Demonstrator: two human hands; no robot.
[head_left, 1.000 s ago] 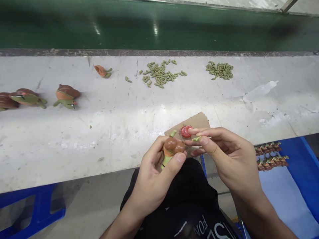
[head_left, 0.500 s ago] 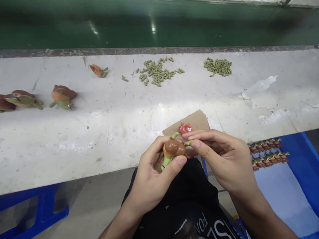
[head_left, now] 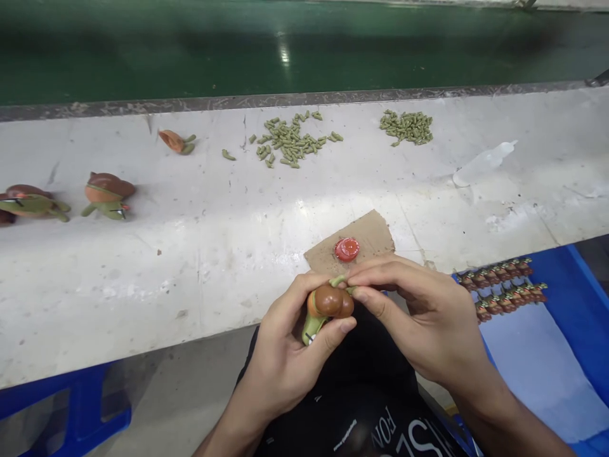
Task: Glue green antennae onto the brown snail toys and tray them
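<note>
Your left hand (head_left: 289,346) gripping a brown-and-green figurine (head_left: 329,301), your right hand (head_left: 423,317) pinching a small green piece (head_left: 351,290) against it, cardboard (head_left: 375,233) just beyond

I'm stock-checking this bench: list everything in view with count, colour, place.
table: 1, white, centre
strip: 1, green, beyond table
stool-like frame: 1, blue, lower left
bin: 1, blue, lower right
sheet: 1, pale blue, in bin
rowed figurines: two rows, uncountable, brown-orange-green, in bin
cardboard: 1, brown, table's near edge
round item: 1, red, on cardboard
bottle: 1, translucent white, table's right
loose pieces: two piles, strays, uncountable, green, table's far side
hollow part: 1, orange-green, left of loose pieces
lying figurines: 2 plus part of another, brown-orange-green, table's left
held figurine: 1, brown-orange-green, below cardboard
pinched piece: 1, green, by held figurine
clothing: 1, black, bottom centre
left hand: 1, around held figurine
right hand: 1, gripping pinched piece
</note>
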